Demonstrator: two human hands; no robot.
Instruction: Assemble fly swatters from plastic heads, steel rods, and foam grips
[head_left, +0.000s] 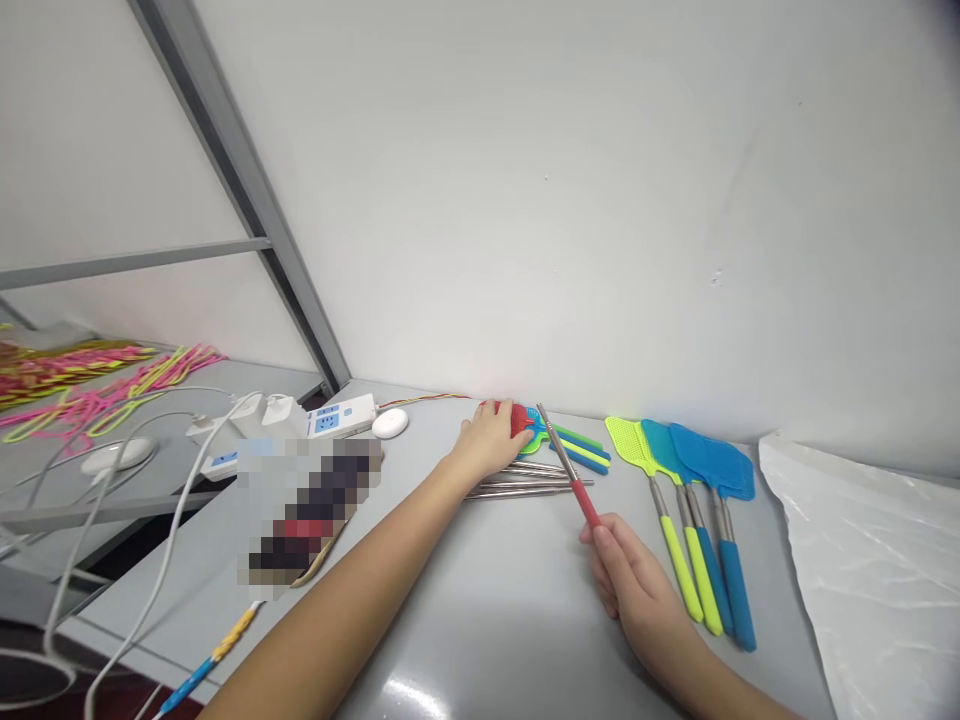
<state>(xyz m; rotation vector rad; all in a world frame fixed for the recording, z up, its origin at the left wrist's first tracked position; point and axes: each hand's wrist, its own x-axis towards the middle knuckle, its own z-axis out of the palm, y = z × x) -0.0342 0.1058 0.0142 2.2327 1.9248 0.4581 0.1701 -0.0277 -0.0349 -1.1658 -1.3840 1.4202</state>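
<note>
My right hand (637, 590) is closed around the red grip of a telescopic metal rod (581, 495), which points up and away to the left. Farther back, my left hand (491, 440) rests over a red fly swatter head (519, 418), fingers spread and thumb apart. Its fingertips are partly hidden. Beside and beneath that hand lie green and blue swatter heads (536, 437) with blue, green and yellow handle sleeves (581, 452). Several bare metal rods (525, 485) lie just in front of the pile.
Several fly swatters (694, 500) in yellow-green and blue lie at right, near a white plastic sheet (870, 560). At left are a power strip (341, 415), a white mouse-like object (390, 423), a blurred-out item (315, 515) and cables (176, 530). A wall stands behind.
</note>
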